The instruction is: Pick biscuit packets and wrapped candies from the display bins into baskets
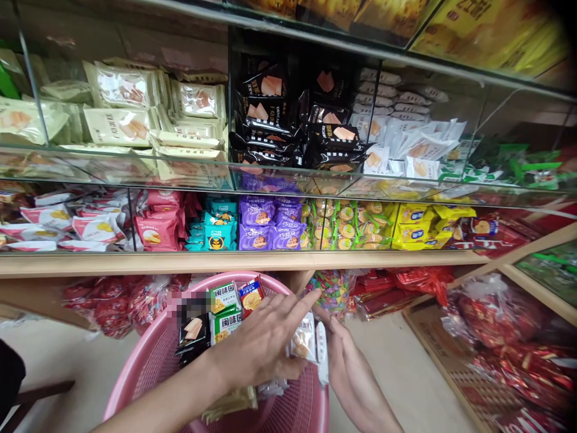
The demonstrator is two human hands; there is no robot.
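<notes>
Over a pink plastic basket (127, 368), my left hand (261, 337) reaches across with its fingers over small white snack packets (303, 340) and its thumb below them. My right hand (349, 361) presses against their right side, its fingertips partly hidden behind; one packet (322, 355) stands on edge by its palm. Inside the basket, left of my left hand, lie black cake packets (193, 329), green-and-white packets (224, 323) and a red-and-blue packet (250, 294). Pale yellow packets (232, 404) lie below my left forearm, partly hidden.
Glass-fronted shelves ahead hold cream packets (119, 126), black packets (270, 114), white packets (419, 144), purple packets (256, 222) and yellow packets (412, 225). Below the wooden ledge (252, 260) sit red bagged goods (110, 300). More red bags (496, 319) fill a box on the right.
</notes>
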